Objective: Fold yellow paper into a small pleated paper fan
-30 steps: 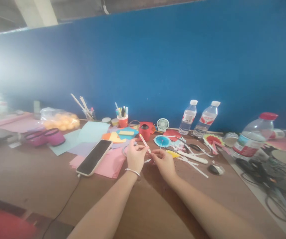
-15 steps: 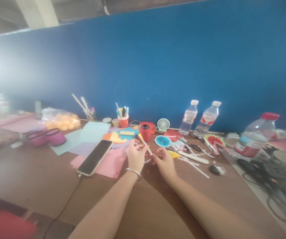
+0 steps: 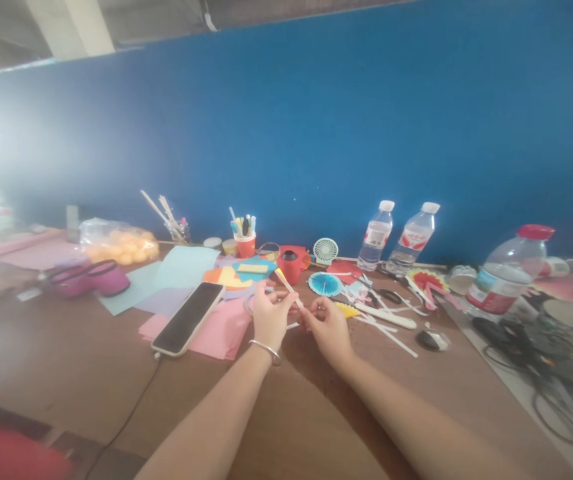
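A narrow white strip with a yellow end (image 3: 284,280) slants between my hands above the brown table (image 3: 286,413). My left hand (image 3: 270,317) pinches it between thumb and fingers, and a silver bracelet circles that wrist. The fingers of my right hand (image 3: 327,325) are closed on the strip's lower end, close to my left fingertips. Behind the hands stands a red container (image 3: 291,268) with a dark opening. A blue pleated paper rosette (image 3: 325,284) lies just beyond my right hand, near a yellow pleated piece (image 3: 347,310).
Left of the hands lie a phone (image 3: 189,319) and pink paper (image 3: 224,330). White paper strips (image 3: 391,339) lie at the right, beside a computer mouse (image 3: 433,340). Farther back are a pen cup (image 3: 245,244), a small fan (image 3: 326,251) and bottles (image 3: 376,235).
The whole view has shifted slightly, so objects sit a little farther left. Both hands keep nearly the same pose around the strip.
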A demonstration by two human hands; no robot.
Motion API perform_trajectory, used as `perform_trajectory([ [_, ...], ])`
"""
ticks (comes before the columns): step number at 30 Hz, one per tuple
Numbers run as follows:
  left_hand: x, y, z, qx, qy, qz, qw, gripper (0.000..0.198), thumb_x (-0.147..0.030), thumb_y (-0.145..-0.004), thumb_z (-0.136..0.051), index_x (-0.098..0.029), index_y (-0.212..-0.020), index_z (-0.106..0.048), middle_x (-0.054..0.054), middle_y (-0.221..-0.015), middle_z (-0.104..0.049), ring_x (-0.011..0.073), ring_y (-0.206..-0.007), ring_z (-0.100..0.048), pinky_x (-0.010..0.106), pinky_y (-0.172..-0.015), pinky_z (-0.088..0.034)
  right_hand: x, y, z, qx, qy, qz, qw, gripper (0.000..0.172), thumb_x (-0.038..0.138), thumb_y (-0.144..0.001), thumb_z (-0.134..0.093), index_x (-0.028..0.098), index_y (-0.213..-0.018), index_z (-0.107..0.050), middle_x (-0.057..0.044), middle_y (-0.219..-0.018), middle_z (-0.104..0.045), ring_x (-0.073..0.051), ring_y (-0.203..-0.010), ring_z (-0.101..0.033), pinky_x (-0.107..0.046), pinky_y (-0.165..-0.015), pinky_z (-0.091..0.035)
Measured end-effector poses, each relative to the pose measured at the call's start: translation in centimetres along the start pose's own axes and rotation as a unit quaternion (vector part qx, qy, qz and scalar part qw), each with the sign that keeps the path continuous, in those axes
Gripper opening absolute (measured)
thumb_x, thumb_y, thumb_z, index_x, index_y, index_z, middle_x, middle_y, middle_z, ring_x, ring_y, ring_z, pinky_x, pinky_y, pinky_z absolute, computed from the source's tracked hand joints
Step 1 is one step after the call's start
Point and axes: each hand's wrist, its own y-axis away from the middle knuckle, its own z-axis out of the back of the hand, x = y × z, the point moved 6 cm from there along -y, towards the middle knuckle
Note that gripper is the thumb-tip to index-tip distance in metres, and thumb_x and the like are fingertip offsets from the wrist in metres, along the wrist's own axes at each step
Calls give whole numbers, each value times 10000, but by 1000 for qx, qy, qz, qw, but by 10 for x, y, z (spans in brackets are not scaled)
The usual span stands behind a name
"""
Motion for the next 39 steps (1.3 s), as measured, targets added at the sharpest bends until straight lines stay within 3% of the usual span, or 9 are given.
perform_trajectory([
  [10, 7, -5, 11, -58, 7, -3, 998, 451, -281, -626, -672, -196, -942, -362, 9, -687, -629, 151, -569, -625, 282, -550, -518, -3, 0, 1, -5, -2, -11, 1000, 249, 339, -635, -633, 200, -776, -482, 4, -619, -643, -144, -478, -574, -251, -478, -454],
  [15, -4, -8, 16, -84, 16, -48, 995, 325, -278, -649, -652, -182, -881, -445, 29, -785, -638, 144, -720, -616, 254, -647, -484, -14, -6, 8, -52, -115, -79, 989, 241, 408, -671, -575, 189, -716, -485, 18, -523, -599, -122, -405, -526, -202, -381, -375],
  [20, -17, -5, 5, -6, 14, -93, 996, 148, -244, -677, -620, -175, -778, -535, 31, -844, -603, 140, -752, -594, 266, -700, -468, -18, 1, -7, -12, -321, -185, 929, 460, 594, -740, -381, 164, -716, -543, -18, -552, -585, -109, -444, -532, -202, -411, -396],
  [22, -21, -2, 0, 39, 38, -113, 992, 88, -218, -682, -609, -181, -726, -541, 28, -894, -581, 140, -771, -591, 281, -729, -465, -13, 7, -14, 3, -388, -204, 899, 455, 585, -742, -404, 160, -731, -569, -10, -564, -573, -92, -465, -523, -186, -427, -397],
  [24, -24, 0, -4, 81, 44, -125, 988, 63, -194, -670, -615, -180, -692, -558, 31, -915, -574, 150, -813, -584, 292, -769, -454, -6, 10, -19, 13, -414, -193, 890, 383, 532, -737, -474, 168, -780, -587, 0, -604, -573, -85, -503, -524, -177, -453, -402],
  [31, -21, 5, -17, 212, -32, -93, 972, 68, -190, -629, -653, -160, -595, -602, 68, -817, -620, 188, -779, -592, 308, -722, -480, 8, 1, -12, -19, -374, -114, 920, 165, 315, -648, -657, 188, -718, -580, 37, -596, -539, -70, -507, -485, -168, -452, -358],
  [39, -22, -1, -13, 180, 8, -31, 983, 155, -227, -711, -542, -177, -855, -570, 64, -910, -608, 176, -835, -585, 319, -773, -464, 18, -13, 0, 11, -252, -29, 967, 143, 284, -635, -664, 177, -704, -598, 42, -558, -528, -60, -450, -407, -181, -425, -302],
])
